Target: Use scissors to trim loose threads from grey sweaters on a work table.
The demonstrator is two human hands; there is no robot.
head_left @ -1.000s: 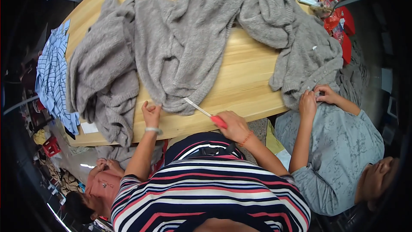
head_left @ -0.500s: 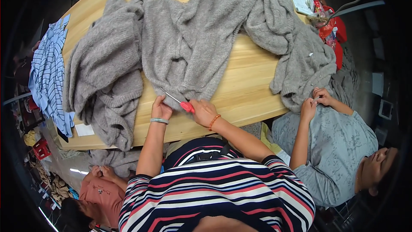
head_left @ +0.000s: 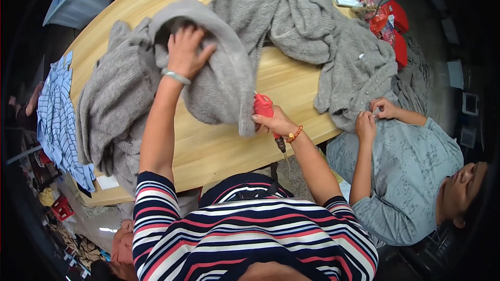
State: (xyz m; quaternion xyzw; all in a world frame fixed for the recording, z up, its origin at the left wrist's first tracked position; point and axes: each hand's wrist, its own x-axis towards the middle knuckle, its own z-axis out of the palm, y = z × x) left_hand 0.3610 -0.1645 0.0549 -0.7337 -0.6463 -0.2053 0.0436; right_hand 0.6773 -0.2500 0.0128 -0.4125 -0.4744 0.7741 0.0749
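A grey knitted garment (head_left: 224, 78) is lifted off the table in front of me, its edge flared and blurred by motion. My left hand (head_left: 186, 52) lies against the inside of its opening, fingers spread. In my right hand (head_left: 276, 123) is a red air blow gun (head_left: 263, 105), with a dark metal coupling and a thin line below it. Most of its nozzle is hidden by the knit. The garment's lower corner hangs beside my right fingers; whether they pinch it too is unclear. More grey knitwear (head_left: 117, 93) is heaped to the left.
Grey knitwear (head_left: 354, 67) also covers the table's (head_left: 291, 83) right side, where a co-worker's hands (head_left: 372, 117) work at its edge. A blue striped garment (head_left: 56, 119) hangs over the left rim. Grey bins (head_left: 83, 0) stand far left; red bags (head_left: 388, 18) sit far right.
My left hand has moved up and into the garment, raising it from the table. My right hand has shifted right with the air blow gun, now turned more upright.
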